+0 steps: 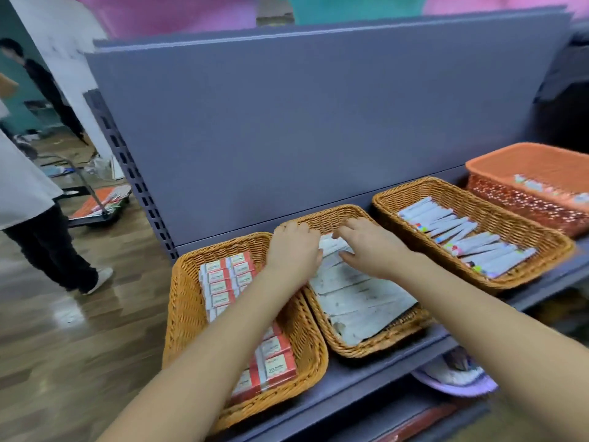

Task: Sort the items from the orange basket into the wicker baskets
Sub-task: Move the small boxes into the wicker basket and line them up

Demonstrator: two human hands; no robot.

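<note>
Both hands met over the middle wicker basket (363, 342), the landmark of a grey shelf (366, 374) on which three wicker baskets stood side by side. The left hand (294, 250) lay across that basket's left rim with fingers bent over the far end, and the right hand (369, 247) hovered just beside it, fingers spread and loosely curved above the flat white packets (360, 295) stacked inside; the two hands were close together but not joined, and whether either one pinched a packet could not be told. The packets lay overlapped lengthwise along the basket, apparently so they would sit level, and the hands seemed to be squaring the far end of the stack. Directly left of the middle basket, touching it, the left wicker basket (188, 314) held red-and-white boxes (220, 282) packed in neat rows. Just right of it, the right wicker basket (541, 237) held white tubes with coloured marks (465, 240), laid slantwise. Farther right and behind, the orange basket (522, 161) stood with a few items (548, 189) left on its bottom, suggesting the sorting was largely done. Well left of the middle basket, bystanders (28, 199) stood on the wooden floor (79, 330) near a cart (95, 205).
</note>
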